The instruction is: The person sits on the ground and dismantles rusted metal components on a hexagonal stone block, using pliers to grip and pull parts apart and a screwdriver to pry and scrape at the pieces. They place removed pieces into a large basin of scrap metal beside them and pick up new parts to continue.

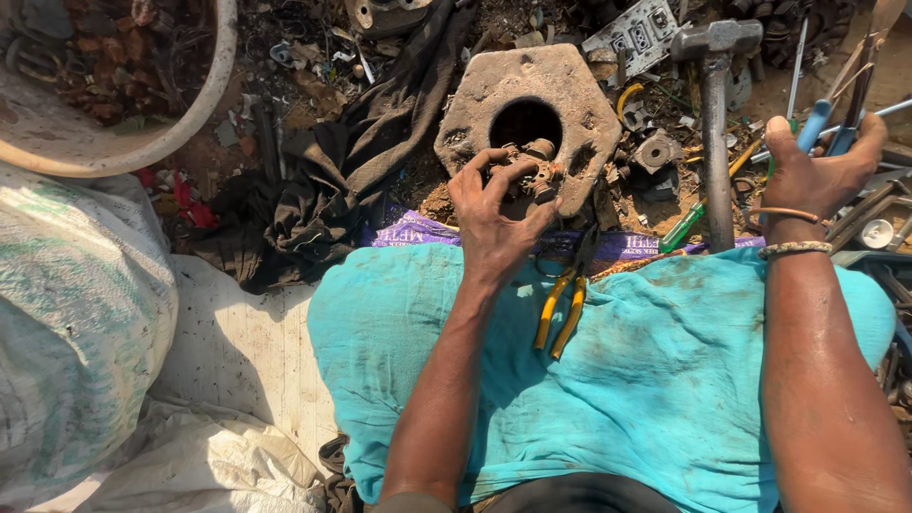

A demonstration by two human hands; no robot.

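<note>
Clearly pinched in the left hand [494, 214]: a small rusty motor part [534, 171], propped on the hexagonal stone block [532, 95] for support. Right hand [817, 171] closed on blue-handled tools [825, 123] beside the hammer [716, 114]. Yellow-handled pliers [562, 309] parked on the turquoise cloth [665, 380], within reach.

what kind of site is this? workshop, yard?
Probably an outdoor scrap-dismantling spot on bare ground. Loose metal scrap lies in the dirt around a worn hexagonal block, a hammer beside it. The left hand holds a small rusty part; the right hand grips screwdrivers.
</note>
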